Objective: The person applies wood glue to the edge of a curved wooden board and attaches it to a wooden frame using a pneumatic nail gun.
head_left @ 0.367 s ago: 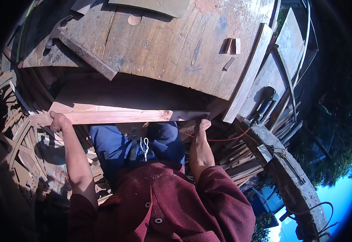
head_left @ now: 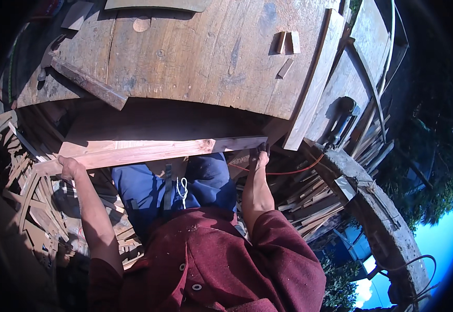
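Observation:
A long, pale reddish plank (head_left: 159, 152) spans the space over my lap, slightly raised at the right. My left hand (head_left: 71, 169) is closed on it near its left end, and my right hand (head_left: 261, 157) grips it by the right end, fingers partly in shadow. A wide wooden panel (head_left: 159, 119) lies behind the plank, mostly shaded under the front edge of the worn wooden bench (head_left: 185, 62).
The bench carries small offcuts (head_left: 294, 42), a hammer (head_left: 50, 57), a dark bar (head_left: 89, 83) and a long board (head_left: 312, 83). A nail gun (head_left: 341, 125) with an orange hose lies right. Wood piles (head_left: 315, 203) flank me; a concrete ledge (head_left: 369, 197) runs along the right.
The plank has tilted, its left end lower in the picture along with my left hand and its right end higher with my right hand. The bench appears shifted up and leftward.

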The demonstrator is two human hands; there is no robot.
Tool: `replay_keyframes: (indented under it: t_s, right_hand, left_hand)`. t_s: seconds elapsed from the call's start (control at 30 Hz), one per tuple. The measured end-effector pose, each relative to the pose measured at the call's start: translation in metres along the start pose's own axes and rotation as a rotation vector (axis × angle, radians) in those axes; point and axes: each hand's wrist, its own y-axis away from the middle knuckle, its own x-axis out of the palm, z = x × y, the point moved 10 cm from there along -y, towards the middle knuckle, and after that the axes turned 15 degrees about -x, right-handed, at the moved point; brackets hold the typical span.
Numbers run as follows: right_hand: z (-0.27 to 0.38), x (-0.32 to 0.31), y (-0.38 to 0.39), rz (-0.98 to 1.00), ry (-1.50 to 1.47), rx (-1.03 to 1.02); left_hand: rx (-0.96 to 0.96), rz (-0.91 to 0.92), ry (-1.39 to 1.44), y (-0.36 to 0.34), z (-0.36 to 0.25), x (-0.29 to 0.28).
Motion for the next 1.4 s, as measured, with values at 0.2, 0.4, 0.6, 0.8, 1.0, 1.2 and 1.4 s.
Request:
replay_keyframes:
  t_s: [0.2,0.4,0.6,0.8,1.0,1.2,1.4]
  right_hand:
    - [-0.011,-0.003,-0.009,0.081,0.056,0.016]
    - [-0.015,-0.033,-0.058,0.154,0.177,-0.077]
    - [0.002,0.018,-0.025,0.153,0.163,-0.019]
    - [0.017,0.037,0.013,0.249,0.268,-0.013]
    - [0.020,0.036,0.028,0.311,0.338,-0.021]
    - [0.027,0.044,0.032,0.385,0.397,-0.031]
    - [0.030,0.044,0.036,0.424,0.422,-0.037]
  left_hand:
    - [-0.101,0.132,0.130,0.011,0.006,0.007]
    - [-0.105,0.096,-0.048,0.021,0.004,0.019]
    - [-0.005,-0.062,0.041,0.035,-0.003,-0.006]
    - [0.031,-0.039,-0.129,-0.039,-0.004,0.026]
    - [0.055,-0.075,-0.135,-0.039,0.009,0.034]
    - [0.132,-0.153,-0.349,-0.023,0.007,0.029]
    - [-0.008,-0.217,-0.136,-0.007,0.010,0.016]
